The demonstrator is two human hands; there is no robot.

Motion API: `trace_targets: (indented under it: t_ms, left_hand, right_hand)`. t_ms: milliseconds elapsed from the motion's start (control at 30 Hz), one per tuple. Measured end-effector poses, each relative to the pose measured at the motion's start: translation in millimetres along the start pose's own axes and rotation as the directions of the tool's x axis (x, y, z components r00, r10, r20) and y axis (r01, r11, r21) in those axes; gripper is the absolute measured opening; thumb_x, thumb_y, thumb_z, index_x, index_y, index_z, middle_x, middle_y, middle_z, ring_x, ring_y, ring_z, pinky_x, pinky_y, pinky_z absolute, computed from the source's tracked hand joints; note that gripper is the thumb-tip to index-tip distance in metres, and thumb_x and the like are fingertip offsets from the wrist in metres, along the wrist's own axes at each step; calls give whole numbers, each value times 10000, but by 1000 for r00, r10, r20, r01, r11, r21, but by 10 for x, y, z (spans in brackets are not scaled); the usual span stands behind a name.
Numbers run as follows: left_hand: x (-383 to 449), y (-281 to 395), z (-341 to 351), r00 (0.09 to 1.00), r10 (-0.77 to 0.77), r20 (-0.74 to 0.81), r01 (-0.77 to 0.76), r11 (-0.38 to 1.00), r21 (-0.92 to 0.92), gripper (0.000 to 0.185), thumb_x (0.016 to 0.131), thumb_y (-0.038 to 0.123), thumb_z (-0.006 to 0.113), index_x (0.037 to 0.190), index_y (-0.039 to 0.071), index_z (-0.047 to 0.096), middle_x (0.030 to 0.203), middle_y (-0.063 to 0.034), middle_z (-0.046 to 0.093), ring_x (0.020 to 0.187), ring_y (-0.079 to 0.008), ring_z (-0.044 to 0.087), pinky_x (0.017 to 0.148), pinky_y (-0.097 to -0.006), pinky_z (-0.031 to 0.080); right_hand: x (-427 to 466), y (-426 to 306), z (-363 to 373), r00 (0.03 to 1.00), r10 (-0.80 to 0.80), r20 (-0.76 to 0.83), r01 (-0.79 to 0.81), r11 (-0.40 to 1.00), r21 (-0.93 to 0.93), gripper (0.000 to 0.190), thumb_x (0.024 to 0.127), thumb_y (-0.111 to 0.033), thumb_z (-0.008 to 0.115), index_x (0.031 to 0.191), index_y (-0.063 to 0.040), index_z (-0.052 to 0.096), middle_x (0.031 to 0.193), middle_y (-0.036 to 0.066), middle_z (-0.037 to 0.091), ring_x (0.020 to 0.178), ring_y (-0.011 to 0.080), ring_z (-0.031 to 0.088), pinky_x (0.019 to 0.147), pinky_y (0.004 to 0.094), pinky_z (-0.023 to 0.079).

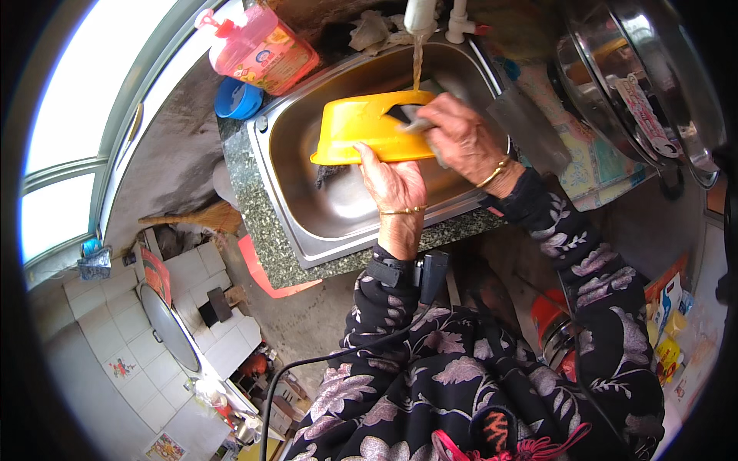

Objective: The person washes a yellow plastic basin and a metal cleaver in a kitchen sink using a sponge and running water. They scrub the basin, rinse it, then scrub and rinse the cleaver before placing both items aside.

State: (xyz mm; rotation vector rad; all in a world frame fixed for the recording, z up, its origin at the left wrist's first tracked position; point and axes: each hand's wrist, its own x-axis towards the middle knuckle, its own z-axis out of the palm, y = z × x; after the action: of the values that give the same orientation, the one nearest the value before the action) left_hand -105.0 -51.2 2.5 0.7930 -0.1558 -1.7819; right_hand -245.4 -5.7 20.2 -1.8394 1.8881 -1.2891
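Observation:
My left hand (pixel 395 184) holds a yellow plastic basin (pixel 357 127) by its rim, tilted on its side above a stainless steel sink (pixel 311 207). In my right hand (pixel 464 135) is a greyish cloth (pixel 416 122), pressed against the basin's outer side; the hand is slightly blurred. Water (pixel 417 63) runs from a white faucet (pixel 421 17) down behind the basin's upper edge. Below the basin, a dark scrubbing pad (pixel 328 173) shows partly in the sink. The basin's inside is hidden.
A pink soap bottle (pixel 265 52) and a blue plastic cup (pixel 237 99) stand at the sink's upper left corner. A cleaver (pixel 527 127) lies right of the sink, near large metal pans (pixel 628 75). The granite counter edge (pixel 259 230) borders the sink.

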Motion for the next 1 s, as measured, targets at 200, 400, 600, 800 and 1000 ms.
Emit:
trace_targets:
  t_ms: [200,400,600,800,1000]
  left_hand:
    - [126,66,137,977,-134,169,142,989,-37,517,1056,453,456,1386,56,469,1395,-122,548,1261,-292,551,1089,-501,452]
    - [72,156,249,999,-40,33,41,999,-25,565,1061,459,409,1439,39,428,1477,-161,491,1351,-338,485,1151,-557,374]
    - [33,275,132,997,-55,-47,55,998,7,440,1067,307,471,1420,45,475,1439,-130,548,1326,-312,520,1150,-538,383]
    - [80,641,-185,991,-127,47,124,990,65,407,1028,234,563,1389,51,525,1410,-126,579,1313,-293,534,1165,-517,366]
    - [175,1058,-379,962,-252,104,244,966,79,444,1031,240,569,1402,5,504,1418,-163,570,1289,-319,558,1126,-502,420]
  right_hand:
    - [54,-123,-73,987,-118,109,128,988,-89,268,830,-19,573,1035,-131,705,1001,54,652,950,276,622,801,385,560]
    - [-158,535,-228,956,196,217,-197,980,-15,251,800,66,549,1018,-26,632,979,163,634,916,393,625,818,418,518]
    - [-78,915,-42,891,426,154,-409,903,-129,258,784,-79,612,1027,4,628,1019,273,678,966,468,643,813,487,535]
    - [138,1128,35,815,538,215,-474,833,-285,322,795,-107,591,1092,17,616,1100,293,663,1045,478,621,883,500,526]
    - [263,1154,78,773,590,232,-569,807,-157,391,812,-172,641,1174,-28,640,1165,222,675,1108,399,629,947,444,510]
